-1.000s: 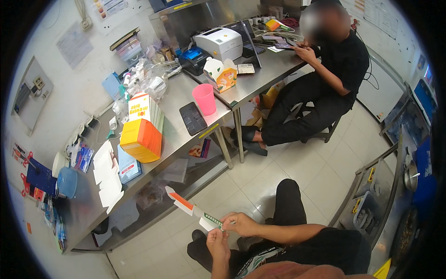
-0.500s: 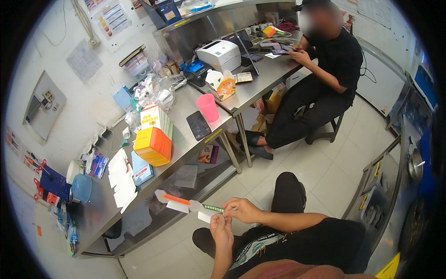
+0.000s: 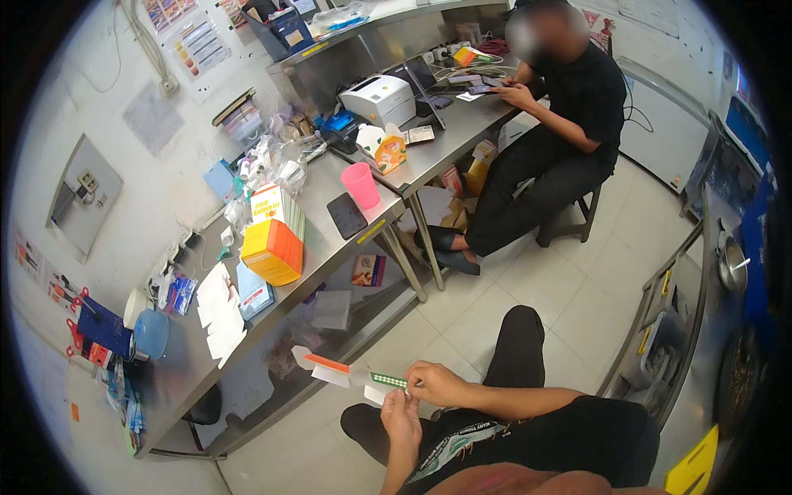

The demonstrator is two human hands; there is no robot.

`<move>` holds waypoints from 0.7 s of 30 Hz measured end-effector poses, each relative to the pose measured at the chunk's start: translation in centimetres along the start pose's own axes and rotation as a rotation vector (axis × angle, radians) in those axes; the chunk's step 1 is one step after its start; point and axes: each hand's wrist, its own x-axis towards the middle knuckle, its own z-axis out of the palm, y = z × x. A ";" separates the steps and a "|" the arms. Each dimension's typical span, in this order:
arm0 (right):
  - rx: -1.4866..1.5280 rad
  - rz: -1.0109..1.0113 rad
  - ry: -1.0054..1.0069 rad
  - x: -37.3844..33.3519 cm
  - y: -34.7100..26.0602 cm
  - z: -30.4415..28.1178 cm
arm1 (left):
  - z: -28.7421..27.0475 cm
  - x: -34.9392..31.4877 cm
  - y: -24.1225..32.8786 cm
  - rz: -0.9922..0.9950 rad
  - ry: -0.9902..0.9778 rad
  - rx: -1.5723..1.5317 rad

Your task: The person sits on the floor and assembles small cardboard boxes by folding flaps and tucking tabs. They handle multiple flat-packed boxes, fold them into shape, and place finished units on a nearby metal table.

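Observation:
Above my lap, both hands hold a partly folded carton blank (image 3: 328, 365) with white, orange and green panels and several flaps standing out. My left hand (image 3: 402, 423) pinches its near end from below. Just above it, my right hand (image 3: 439, 385) is closed on the green panel's end, the fingertips of both hands almost touching. The carton's far end sticks out leftward toward the steel table (image 3: 326, 256). On that table stands a packed stack of orange, yellow and white flat cartons (image 3: 274, 252). White unfolded card pieces (image 3: 219, 315) and a blue box (image 3: 254, 294) lie beside the stack.
A pink cup (image 3: 360, 186), a black phone (image 3: 346, 215), an assembled food carton (image 3: 384, 148) and a white label printer (image 3: 378, 101) stand on the tables. A co-worker (image 3: 554, 140) in black sits on a stool, holding a phone. Steel shelving (image 3: 660, 330) stands at right.
My view has shifted slightly. The carton has tilted a little, its far end lower and farther right, while both hands keep their hold near the same end.

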 end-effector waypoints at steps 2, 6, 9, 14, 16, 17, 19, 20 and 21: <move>-0.008 0.018 0.049 -1.1 0.2 1.2 | -0.8 -0.7 0.3 -0.016 -0.034 0.059; 0.076 0.051 0.193 -3.1 0.8 3.9 | -1.7 -2.5 1.5 -0.049 -0.027 0.176; 0.208 0.145 0.271 -4.3 0.9 5.8 | -3.3 -3.0 1.8 -0.095 -0.050 0.181; 0.281 0.222 0.314 -5.7 0.4 7.3 | -4.3 -3.7 2.6 -0.165 -0.073 0.195; 0.321 0.231 0.280 -5.9 -0.2 7.4 | -5.1 -3.6 2.5 -0.184 -0.075 0.159; 0.337 0.229 0.259 -6.0 -0.3 7.5 | -5.5 -3.7 2.6 -0.188 -0.070 0.150; 0.343 0.221 0.217 -5.9 -0.3 7.1 | -5.8 -3.4 2.4 -0.195 -0.078 0.125; 0.338 0.219 0.192 -6.0 -0.3 7.0 | -6.0 -3.4 2.4 -0.201 -0.079 0.102; 0.329 0.214 0.167 -5.8 -0.4 6.6 | -6.1 -3.4 2.3 -0.207 -0.084 0.075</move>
